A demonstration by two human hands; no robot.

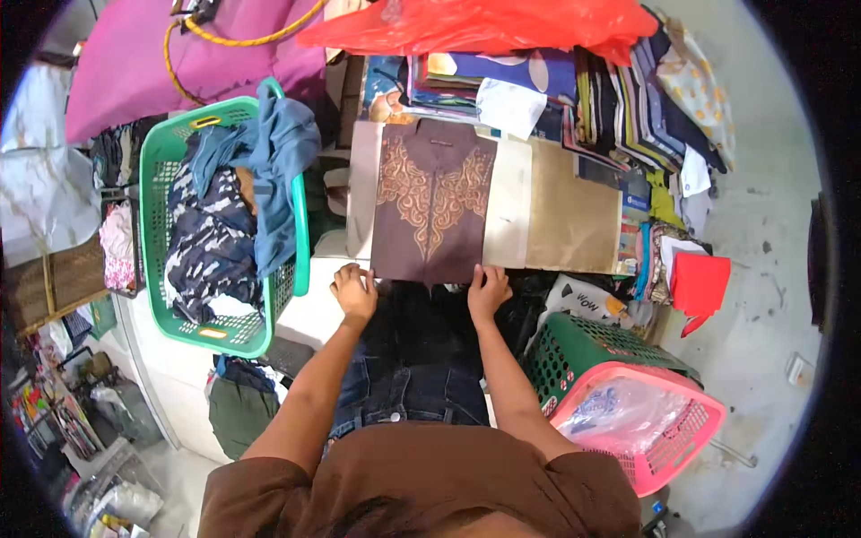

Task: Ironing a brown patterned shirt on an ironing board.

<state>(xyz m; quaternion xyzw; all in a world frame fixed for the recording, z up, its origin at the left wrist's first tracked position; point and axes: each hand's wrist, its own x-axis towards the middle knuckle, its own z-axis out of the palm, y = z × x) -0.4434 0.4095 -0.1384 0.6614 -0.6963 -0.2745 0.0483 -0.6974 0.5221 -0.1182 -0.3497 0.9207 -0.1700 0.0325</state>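
Note:
A purple-brown collared shirt point(432, 202) with tan embroidery down its front lies folded into a flat rectangle, its collar away from me. Under it are pale boards or sheets point(508, 202), with a tan panel point(573, 208) to the right. My left hand point(354, 292) is at the shirt's lower left corner, fingertips on the edge. At the lower right corner, my right hand point(489, 292) pinches the edge between thumb and fingers.
To the left stands a green plastic basket point(151, 222) of rumpled clothes. Stacks of folded garments point(625, 107) line the back right, partly under a red plastic bag point(484, 27). A pink basket point(672, 464) and a dark green basket point(538, 363) are at the lower right.

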